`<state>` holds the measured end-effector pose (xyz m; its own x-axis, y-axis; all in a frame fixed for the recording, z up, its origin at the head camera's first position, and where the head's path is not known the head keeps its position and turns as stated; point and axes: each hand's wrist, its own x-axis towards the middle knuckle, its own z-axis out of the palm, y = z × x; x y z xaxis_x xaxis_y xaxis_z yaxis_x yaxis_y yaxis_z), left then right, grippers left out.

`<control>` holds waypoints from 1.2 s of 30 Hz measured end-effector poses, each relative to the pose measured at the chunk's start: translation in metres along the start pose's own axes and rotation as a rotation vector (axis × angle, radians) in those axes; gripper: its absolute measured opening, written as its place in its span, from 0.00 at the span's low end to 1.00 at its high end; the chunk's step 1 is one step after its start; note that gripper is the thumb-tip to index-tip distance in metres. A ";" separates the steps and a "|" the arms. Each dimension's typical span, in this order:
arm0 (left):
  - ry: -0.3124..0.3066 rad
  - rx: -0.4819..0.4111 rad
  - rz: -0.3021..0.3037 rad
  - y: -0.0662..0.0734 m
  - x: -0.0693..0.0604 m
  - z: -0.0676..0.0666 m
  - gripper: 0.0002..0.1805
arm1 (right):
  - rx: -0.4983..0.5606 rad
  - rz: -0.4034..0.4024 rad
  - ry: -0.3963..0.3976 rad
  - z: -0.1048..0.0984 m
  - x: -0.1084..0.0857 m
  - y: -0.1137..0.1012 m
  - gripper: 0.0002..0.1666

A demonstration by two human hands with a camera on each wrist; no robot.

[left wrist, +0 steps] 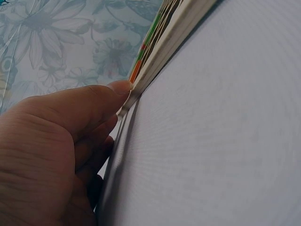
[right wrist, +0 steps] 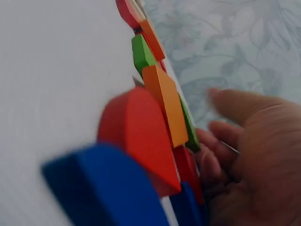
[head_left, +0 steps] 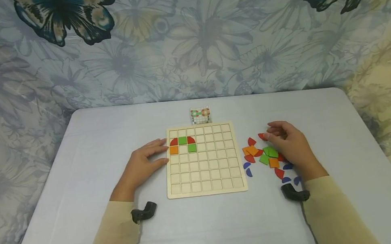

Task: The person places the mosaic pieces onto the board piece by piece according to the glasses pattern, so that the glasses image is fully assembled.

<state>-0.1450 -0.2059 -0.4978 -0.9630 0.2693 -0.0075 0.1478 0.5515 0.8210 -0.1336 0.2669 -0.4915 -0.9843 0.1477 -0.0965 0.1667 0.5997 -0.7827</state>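
Observation:
A pale wooden grid board (head_left: 207, 191) lies flat. Several pieces sit in its upper left cells: red quarter-rounds (head_left: 173, 142), green squares (head_left: 182, 140) and one orange square (head_left: 173, 150). My left hand (head_left: 140, 167) touches the board's left edge with fingers and thumb spread; the thumb tip meets that edge in the left wrist view. My right hand (head_left: 291, 144) hovers over loose pieces, fingers loosely bent, beside a red quarter-round (head_left: 262, 136). The right wrist view shows its thumb apart from the fingers and no piece between them; some fingertips are hidden.
A small pattern card (head_left: 200, 115) lies behind the board. Right of the board are scattered loose orange squares (head_left: 273, 163), green squares (head_left: 264, 159), red quarter-rounds (head_left: 279, 173) and blue rounded pieces (head_left: 249, 172). The white table (head_left: 209, 230) meets a patterned cloth backdrop.

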 end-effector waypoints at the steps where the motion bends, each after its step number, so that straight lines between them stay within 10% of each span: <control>1: 0.000 -0.002 0.000 0.000 0.000 0.000 0.24 | -0.023 -0.015 -0.009 0.002 0.000 0.000 0.36; 19: 0.001 -0.009 -0.003 -0.001 -0.001 -0.001 0.24 | -0.211 -0.104 -0.001 0.004 0.000 -0.004 0.20; 36: 0.003 0.015 0.015 -0.003 0.001 0.000 0.23 | -0.102 -0.053 0.062 0.001 -0.007 -0.009 0.19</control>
<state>-0.1464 -0.2073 -0.5004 -0.9613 0.2756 0.0068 0.1661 0.5594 0.8121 -0.1285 0.2602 -0.4848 -0.9870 0.1600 -0.0158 0.1225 0.6844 -0.7188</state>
